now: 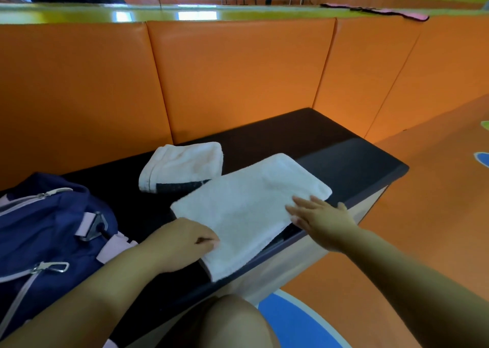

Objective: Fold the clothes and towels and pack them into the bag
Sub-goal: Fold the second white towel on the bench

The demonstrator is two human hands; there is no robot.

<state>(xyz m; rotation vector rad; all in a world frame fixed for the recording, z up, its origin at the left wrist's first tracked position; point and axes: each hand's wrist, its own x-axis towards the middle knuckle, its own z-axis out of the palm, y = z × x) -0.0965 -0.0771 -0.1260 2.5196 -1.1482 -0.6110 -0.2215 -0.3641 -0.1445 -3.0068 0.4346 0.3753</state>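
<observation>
A: What is the surface like?

B: A dark, almost black padded bench surface [304,135] runs from the lower left toward the right middle of the frame, with a pale front panel below its edge. Glossy orange padded wall panels [238,77] back it, capped by a shiny yellow-green ledge [79,14] across the top of the frame.

A: And the room?

B: An orange floor [423,202] fills the right side, with a blue patch edged in white at the bottom centre. A pink and black cloth [383,12] lies on the ledge at the upper right.

A: Where are the towels and bag?

B: A flat folded white terry towel [246,204] lies mid-frame, its near corner hanging over the front edge. A smaller folded white towel with a dark band [182,165] sits just behind it, upper left of it. A navy blue fabric bag with pale pink straps [47,220] rests at the lower left.

A: The hands?

B: The left hand [182,244] pinches the big towel's near left edge, fingers curled closed on it. The right hand [322,220] lies flat and spread on its right end.
</observation>
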